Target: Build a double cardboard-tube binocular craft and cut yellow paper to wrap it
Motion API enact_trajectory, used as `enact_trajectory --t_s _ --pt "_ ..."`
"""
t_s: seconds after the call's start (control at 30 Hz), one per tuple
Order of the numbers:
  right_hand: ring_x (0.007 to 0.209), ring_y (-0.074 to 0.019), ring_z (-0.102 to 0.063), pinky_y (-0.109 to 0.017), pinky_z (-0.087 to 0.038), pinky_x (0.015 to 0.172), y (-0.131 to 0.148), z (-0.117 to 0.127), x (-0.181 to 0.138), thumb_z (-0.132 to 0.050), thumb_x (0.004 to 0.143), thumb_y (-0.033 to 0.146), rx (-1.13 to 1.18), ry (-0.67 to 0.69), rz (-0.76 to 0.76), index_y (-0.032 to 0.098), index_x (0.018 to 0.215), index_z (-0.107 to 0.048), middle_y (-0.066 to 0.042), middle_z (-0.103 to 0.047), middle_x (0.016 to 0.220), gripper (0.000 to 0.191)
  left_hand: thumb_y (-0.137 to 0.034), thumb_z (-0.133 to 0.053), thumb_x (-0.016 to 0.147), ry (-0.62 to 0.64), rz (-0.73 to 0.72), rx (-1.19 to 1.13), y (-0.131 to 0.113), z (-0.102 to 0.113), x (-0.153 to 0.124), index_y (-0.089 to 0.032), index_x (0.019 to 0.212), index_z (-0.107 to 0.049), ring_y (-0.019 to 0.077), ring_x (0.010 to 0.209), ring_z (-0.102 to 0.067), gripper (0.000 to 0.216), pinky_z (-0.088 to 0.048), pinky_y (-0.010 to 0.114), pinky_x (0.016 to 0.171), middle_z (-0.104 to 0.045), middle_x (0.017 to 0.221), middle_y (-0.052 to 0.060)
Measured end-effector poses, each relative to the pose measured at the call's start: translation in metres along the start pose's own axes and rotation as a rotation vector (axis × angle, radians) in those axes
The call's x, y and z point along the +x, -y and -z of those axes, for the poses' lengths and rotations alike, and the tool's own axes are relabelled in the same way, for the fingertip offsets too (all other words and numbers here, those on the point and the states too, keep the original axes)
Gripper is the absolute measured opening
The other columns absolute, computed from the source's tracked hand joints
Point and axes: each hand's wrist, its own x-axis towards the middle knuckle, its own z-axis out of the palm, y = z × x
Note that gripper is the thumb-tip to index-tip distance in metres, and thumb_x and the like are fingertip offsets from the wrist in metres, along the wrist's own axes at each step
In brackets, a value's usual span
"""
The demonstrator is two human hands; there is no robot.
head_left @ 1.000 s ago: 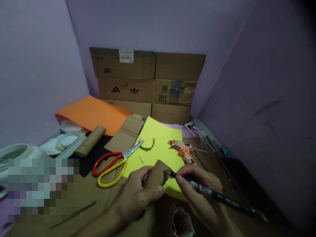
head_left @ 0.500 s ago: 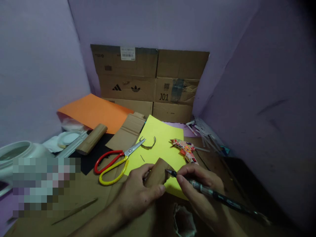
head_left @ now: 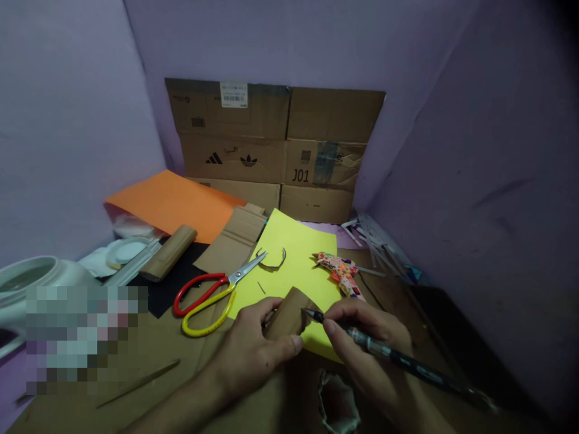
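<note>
My left hand (head_left: 260, 346) is closed around a brown cardboard tube (head_left: 289, 314), its thumb along the near side. In my right hand (head_left: 368, 337) is a dark pen (head_left: 407, 363), pinched close to its tip. The pen's tip touches or almost touches the tube near its right end. Beneath both hands lies a sheet of yellow paper (head_left: 298, 241). Left of my hands rest open scissors (head_left: 212, 298) with one red and one yellow handle. A curved cardboard strip (head_left: 274, 265) sits by their blades. Close to my right forearm stands another cardboard tube (head_left: 338, 402) with a ragged rim.
At the left are a brown roll (head_left: 169, 253), a white pot (head_left: 45, 277) and orange paper (head_left: 176, 202). A flowery patterned object (head_left: 339, 271) lies beyond my right hand, before several thin sticks (head_left: 373, 238). Flattened cardboard (head_left: 271, 138) leans on the back wall.
The view has shifted very slightly. Both hands keep nearly the same pose, with the pen's tip a touch higher on the tube.
</note>
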Motion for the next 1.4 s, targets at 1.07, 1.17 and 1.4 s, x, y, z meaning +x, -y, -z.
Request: enact_trajectory --t_s 1.07,1.17,1.4 --pt "0.062 -0.0205 -0.069 -0.029 -0.053 0.057 -0.03 -0.001 0.017 -0.06 0.079 0.036 0.028 -0.168 -0.166 0.018 0.091 -0.071 -0.008 -0.075 0.079 0.025 -0.038 -0.066 0.068 -0.041 0.038 -0.16 0.004 0.005 0.003 -0.014 0.104 -0.059 0.027 0.095 -0.061 0.044 -0.048 0.033 0.076 -0.068 0.097 0.007" --pt "0.072 -0.0233 -0.069 -0.034 -0.052 0.068 -0.056 0.01 0.024 -0.054 0.083 0.03 -0.11 -0.084 -0.039 0.017 0.097 -0.07 -0.009 -0.074 0.086 0.025 -0.038 -0.067 0.068 -0.045 0.051 -0.206 0.003 0.007 0.002 -0.014 0.105 -0.058 0.0269 0.094 -0.062 0.045 -0.048 0.033 0.075 -0.068 0.096 0.008" --pt "0.095 -0.0277 -0.061 -0.036 -0.046 0.081 -0.092 0.056 0.034 -0.055 0.069 0.011 -0.465 0.182 -0.032 0.021 0.109 -0.066 -0.008 -0.068 0.098 0.043 -0.037 -0.068 0.07 -0.072 0.023 -0.27 0.0 0.015 -0.002 -0.013 0.107 -0.057 0.0279 0.097 -0.063 0.046 -0.051 0.034 0.077 -0.069 0.105 0.01"
